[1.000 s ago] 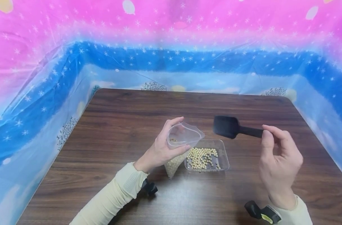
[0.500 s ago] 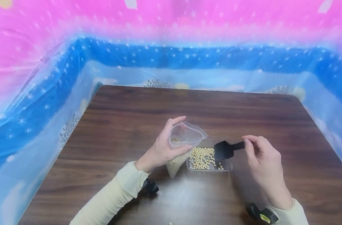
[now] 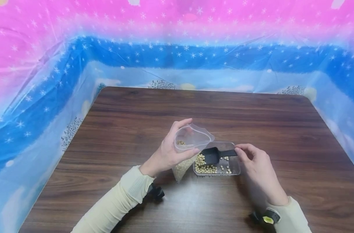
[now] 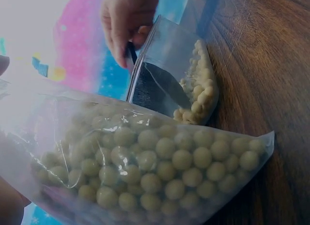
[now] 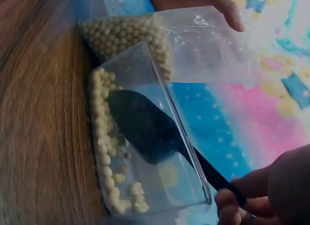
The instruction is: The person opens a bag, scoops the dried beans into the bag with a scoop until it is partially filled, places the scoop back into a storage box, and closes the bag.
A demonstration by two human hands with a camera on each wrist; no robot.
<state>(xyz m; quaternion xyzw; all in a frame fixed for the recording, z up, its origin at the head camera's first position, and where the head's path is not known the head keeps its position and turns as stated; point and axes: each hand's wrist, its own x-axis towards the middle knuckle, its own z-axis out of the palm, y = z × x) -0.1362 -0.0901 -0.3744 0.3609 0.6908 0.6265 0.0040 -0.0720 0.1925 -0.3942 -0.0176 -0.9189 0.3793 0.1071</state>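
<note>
My left hand holds a clear plastic bag by its upper part, its mouth spread wide. Pale round beans fill the lower part of the bag. Right of the bag stands a clear rectangular plastic box with a layer of similar loose beans on its bottom. With thumb and fingers, my right hand pinches the handle end of a black scoop. The scoop's blade is down inside the box among the beans, as the right wrist view shows, and its handle crosses the box's rim.
The dark wood-grain table lies under everything. A pink and blue patterned cloth hangs along its back and sides. Black wrist devices are strapped over both pale sleeves.
My right hand has moved left and down, bringing the scoop from above the box's right side into the beans. The left hand and bag have stayed almost still.
</note>
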